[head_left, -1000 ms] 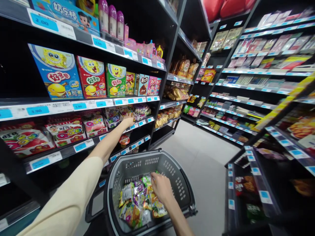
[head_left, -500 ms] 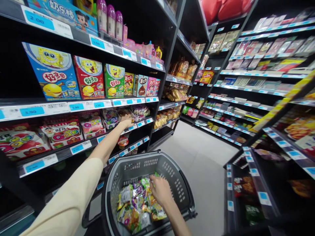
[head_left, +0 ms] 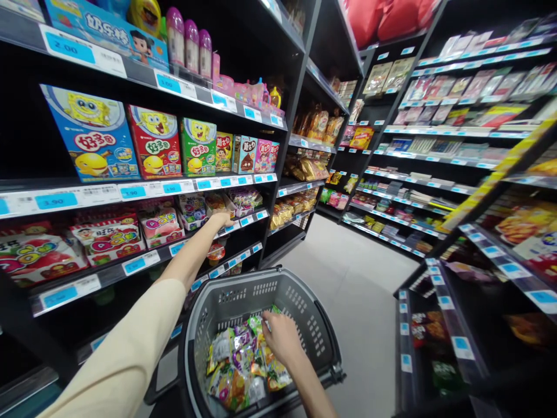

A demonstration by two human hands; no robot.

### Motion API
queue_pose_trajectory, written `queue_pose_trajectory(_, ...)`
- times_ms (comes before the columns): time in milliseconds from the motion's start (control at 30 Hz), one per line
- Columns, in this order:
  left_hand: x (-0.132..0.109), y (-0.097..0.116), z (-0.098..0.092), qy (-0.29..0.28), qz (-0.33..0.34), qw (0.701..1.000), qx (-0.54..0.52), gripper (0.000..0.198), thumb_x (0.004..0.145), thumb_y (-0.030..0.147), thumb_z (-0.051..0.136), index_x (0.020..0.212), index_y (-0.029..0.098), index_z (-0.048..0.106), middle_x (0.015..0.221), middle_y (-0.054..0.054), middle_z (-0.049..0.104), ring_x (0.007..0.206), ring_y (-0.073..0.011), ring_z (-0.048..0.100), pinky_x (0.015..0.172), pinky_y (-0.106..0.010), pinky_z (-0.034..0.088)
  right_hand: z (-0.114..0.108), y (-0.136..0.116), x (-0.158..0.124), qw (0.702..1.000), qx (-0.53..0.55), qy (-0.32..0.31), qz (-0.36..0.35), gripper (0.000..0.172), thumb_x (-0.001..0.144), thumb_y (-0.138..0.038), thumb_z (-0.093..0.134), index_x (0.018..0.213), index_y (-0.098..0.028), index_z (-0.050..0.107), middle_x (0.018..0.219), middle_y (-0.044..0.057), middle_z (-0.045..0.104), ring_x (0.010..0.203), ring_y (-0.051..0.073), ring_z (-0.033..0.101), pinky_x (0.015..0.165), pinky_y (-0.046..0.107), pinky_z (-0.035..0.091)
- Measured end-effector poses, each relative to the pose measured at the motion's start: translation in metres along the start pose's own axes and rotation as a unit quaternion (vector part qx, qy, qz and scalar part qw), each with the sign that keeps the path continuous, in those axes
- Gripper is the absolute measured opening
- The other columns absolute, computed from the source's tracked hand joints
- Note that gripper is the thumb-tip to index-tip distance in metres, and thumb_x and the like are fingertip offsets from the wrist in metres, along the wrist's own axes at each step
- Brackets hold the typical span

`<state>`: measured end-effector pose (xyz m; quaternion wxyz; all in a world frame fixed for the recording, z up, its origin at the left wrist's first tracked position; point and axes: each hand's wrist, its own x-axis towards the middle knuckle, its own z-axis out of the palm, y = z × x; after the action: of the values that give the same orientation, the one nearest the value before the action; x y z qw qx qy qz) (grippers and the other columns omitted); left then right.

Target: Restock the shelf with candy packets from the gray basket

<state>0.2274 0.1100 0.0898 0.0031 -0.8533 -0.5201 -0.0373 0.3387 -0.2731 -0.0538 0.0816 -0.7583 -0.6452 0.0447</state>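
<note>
My left hand [head_left: 221,220] reaches out to a low shelf, at its front edge, just before an open display box of small wrapped sweets [head_left: 216,204]. Its fingers are small in view and partly hidden, so their grip does not show. A grey shopping basket [head_left: 282,284] sits below, with several colourful candy packets [head_left: 246,354] in its bottom. Inside the basket, over the right side of those packets, my right hand [head_left: 282,335] has its fingers curled in. A green-white packet lies by its fingertips; what the fingers hold, if anything, is hidden.
Bags of gummies [head_left: 107,235] line the same low shelf. Above stand cartoon snack boxes [head_left: 98,136]. Beyond the basket runs a pale floor [head_left: 361,261], bordered by a right-hand rack [head_left: 452,325] and far shelves [head_left: 435,157]. Dark uprights [head_left: 289,133] divide the shelving.
My left hand has lowered slightly from the display box toward the shelf edge, showing more of the sweets. My right hand has stayed over the packets. The view has shifted slightly.
</note>
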Motion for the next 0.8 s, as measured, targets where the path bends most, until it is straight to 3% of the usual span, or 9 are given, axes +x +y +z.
queue_pose_trajectory(167,-0.009,0.002,0.005,0.041,-0.006,0.999,-0.004,0.076,0.085,0.052,0.066,0.146,0.009,0.051,0.141,-0.027,0.059,0.136,-0.0404,0.049,0.111,-0.045,0.039,0.0,0.0,-0.002,1.0,-0.008,-0.019,-0.008,0.02,0.097,-0.02,0.052,0.098,-0.022,0.072,0.1,0.007,0.078,0.097,0.022,0.074,0.077,0.025,0.044)
queue_pose_trajectory(300,-0.026,0.014,0.007,0.1,-0.014,0.995,-0.014,0.066,0.09,0.036,0.057,0.15,0.01,0.043,0.145,-0.023,0.055,0.139,-0.0364,0.044,0.115,-0.045,0.034,0.0,-0.003,-0.002,0.999,-0.029,-0.039,-0.013,0.023,0.098,-0.022,0.051,0.099,-0.022,0.073,0.098,0.009,0.078,0.097,0.025,0.075,0.079,0.028,0.047)
queue_pose_trajectory(433,-0.054,0.045,0.019,0.251,0.014,0.964,-0.09,0.054,0.093,0.022,0.044,0.147,0.012,0.044,0.148,-0.019,0.049,0.138,-0.0321,0.041,0.115,-0.041,0.034,0.0,-0.009,-0.002,0.995,-0.046,-0.082,-0.019,0.026,0.099,-0.024,0.051,0.104,-0.021,0.075,0.102,0.012,0.077,0.102,0.028,0.074,0.084,0.032,0.052)
queue_pose_trajectory(533,-0.081,0.076,0.048,0.282,0.074,0.941,-0.171,0.046,0.093,0.021,0.042,0.138,0.015,0.051,0.143,-0.017,0.052,0.134,-0.0298,0.045,0.114,-0.04,0.037,0.001,-0.014,-0.003,0.988,-0.052,-0.146,-0.015,0.026,0.096,-0.027,0.057,0.113,-0.019,0.076,0.109,0.015,0.077,0.108,0.03,0.073,0.09,0.034,0.054)
queue_pose_trajectory(600,-0.103,0.096,0.079,0.236,0.102,0.943,-0.212,0.042,0.094,0.022,0.04,0.133,0.017,0.054,0.141,-0.017,0.053,0.133,-0.029,0.047,0.114,-0.041,0.04,0.001,-0.017,-0.004,0.98,-0.057,-0.19,-0.009,0.029,0.094,-0.028,0.062,0.117,-0.017,0.076,0.113,0.017,0.076,0.111,0.032,0.072,0.092,0.036,0.055)
queue_pose_trajectory(633,-0.115,0.105,0.098,0.185,0.119,0.95,-0.223,0.041,0.095,0.023,0.039,0.133,0.018,0.054,0.14,-0.017,0.054,0.132,-0.0296,0.049,0.113,-0.043,0.041,0.001,-0.018,-0.005,0.975,-0.059,-0.212,-0.006,0.032,0.092,-0.029,0.064,0.12,-0.017,0.075,0.116,0.018,0.075,0.114,0.033,0.071,0.094,0.037,0.055)
queue_pose_trajectory(700,-0.141,0.119,0.138,0.02,0.198,0.955,-0.222,0.045,0.096,0.022,0.034,0.136,0.019,0.053,0.14,-0.019,0.055,0.134,-0.0301,0.051,0.114,-0.047,0.042,0.001,-0.021,-0.007,0.965,-0.061,-0.257,0.005,0.039,0.091,-0.03,0.068,0.127,-0.016,0.073,0.12,0.019,0.073,0.116,0.033,0.07,0.096,0.038,0.055)
queue_pose_trajectory(800,-0.181,0.133,0.198,-0.127,0.299,0.922,-0.208,0.037,0.086,0.027,0.054,0.121,0.024,0.065,0.126,-0.015,0.068,0.122,-0.03,0.063,0.104,-0.043,0.052,0.002,-0.026,-0.01,0.945,-0.064,-0.319,0.024,0.044,0.091,-0.031,0.069,0.132,-0.016,0.07,0.113,0.018,0.076,0.108,0.03,0.074,0.094,0.034,0.057)
